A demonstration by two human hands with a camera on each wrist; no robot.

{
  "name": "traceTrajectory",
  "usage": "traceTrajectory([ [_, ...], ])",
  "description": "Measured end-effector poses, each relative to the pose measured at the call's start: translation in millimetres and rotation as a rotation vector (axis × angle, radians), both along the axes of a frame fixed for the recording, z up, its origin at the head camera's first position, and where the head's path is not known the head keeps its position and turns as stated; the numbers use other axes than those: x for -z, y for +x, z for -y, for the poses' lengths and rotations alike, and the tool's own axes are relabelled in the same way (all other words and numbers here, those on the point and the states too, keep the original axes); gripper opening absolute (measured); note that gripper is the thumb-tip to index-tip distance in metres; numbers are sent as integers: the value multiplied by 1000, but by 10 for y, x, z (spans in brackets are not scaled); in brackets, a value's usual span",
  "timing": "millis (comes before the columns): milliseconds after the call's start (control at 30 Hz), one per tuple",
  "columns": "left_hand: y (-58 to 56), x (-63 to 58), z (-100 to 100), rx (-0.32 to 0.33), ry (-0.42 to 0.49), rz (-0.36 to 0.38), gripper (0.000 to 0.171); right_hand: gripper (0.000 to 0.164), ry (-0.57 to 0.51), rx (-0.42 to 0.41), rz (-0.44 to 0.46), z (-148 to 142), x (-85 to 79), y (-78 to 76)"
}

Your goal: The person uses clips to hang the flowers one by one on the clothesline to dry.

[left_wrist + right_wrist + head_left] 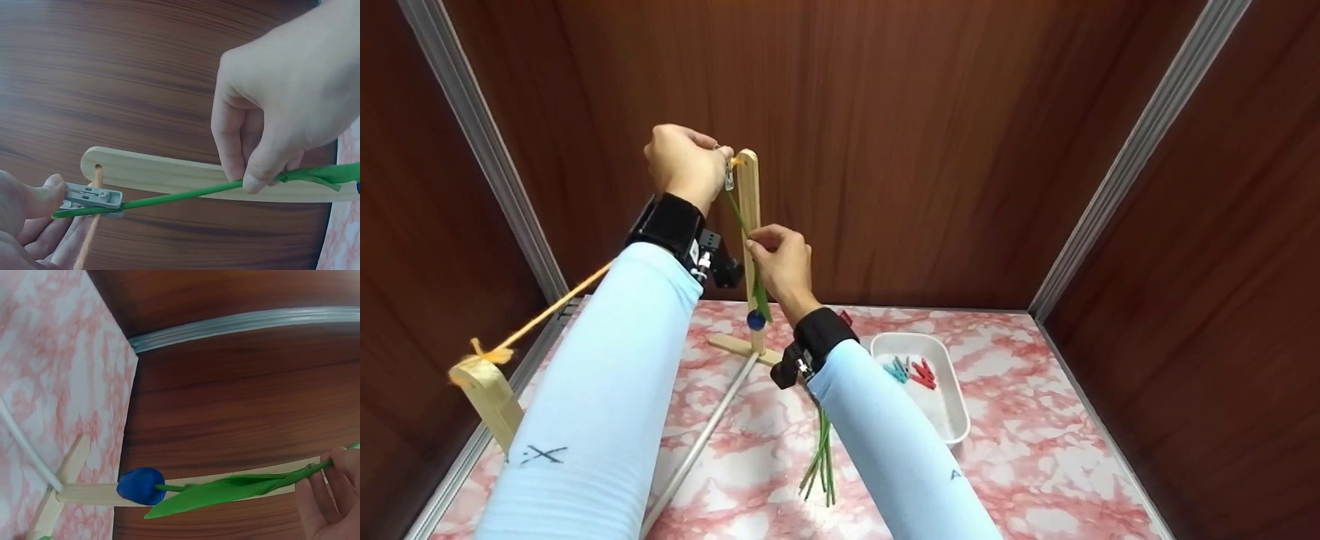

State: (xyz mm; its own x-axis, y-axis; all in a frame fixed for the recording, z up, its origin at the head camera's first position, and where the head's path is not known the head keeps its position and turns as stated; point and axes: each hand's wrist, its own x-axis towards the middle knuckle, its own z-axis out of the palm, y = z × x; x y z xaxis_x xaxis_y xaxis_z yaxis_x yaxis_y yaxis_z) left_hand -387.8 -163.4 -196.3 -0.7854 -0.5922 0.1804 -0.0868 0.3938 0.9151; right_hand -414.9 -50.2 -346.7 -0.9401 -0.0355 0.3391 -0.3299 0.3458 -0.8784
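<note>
My left hand (684,161) pinches a grey clothespin (93,196) at the orange string (88,244), close to the top of the far wooden post (748,199). The clothespin overlaps the upper end of a green stem (180,197) where it crosses the string. This stem belongs to an artificial blue tulip (140,486), which hangs bloom down along the post with its long green leaf (219,492) beside it. Lower on the stem, my right hand (784,262) pinches it between thumb and fingers. Whether the clothespin grips both stem and string I cannot tell.
The string runs back to a nearer wooden post (491,397) at left. A white pole (705,435) lies low between the posts. On the marbled table, a white tray (960,405) has red clothespins (922,373) and teal clothespins (897,369). Several green stems (825,465) lie under my right forearm.
</note>
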Motion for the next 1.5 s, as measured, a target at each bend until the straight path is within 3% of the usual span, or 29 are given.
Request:
traceTrajectory([
  [200, -44, -22, 12, 26, -15, 12, 25, 23, 60, -108, -17, -140, 81, -25],
  [433, -86, 32, 99, 17, -66, 8, 27, 21, 52, -168, -36, -337, 178, -15],
  [767, -81, 105, 131, 26, -100, -40, 30, 18, 69, -164, -77, -697, 342, -12],
  [1033, -39, 48, 85, 38, -89, -93, 40, 18, 69, -132, -126, -1079, 358, -50],
  [1167, -18, -11, 45, 1, -114, -193, 35, 19, 84, -104, -141, -1285, 359, -74],
  [1300, 15, -53, -18, -55, -112, -348, 27, 17, 122, -88, -148, -1469, 375, -84],
  [1500, 82, -9, -268, -16, -68, -634, 24, 12, 206, -41, -179, -1755, 390, -51],
])
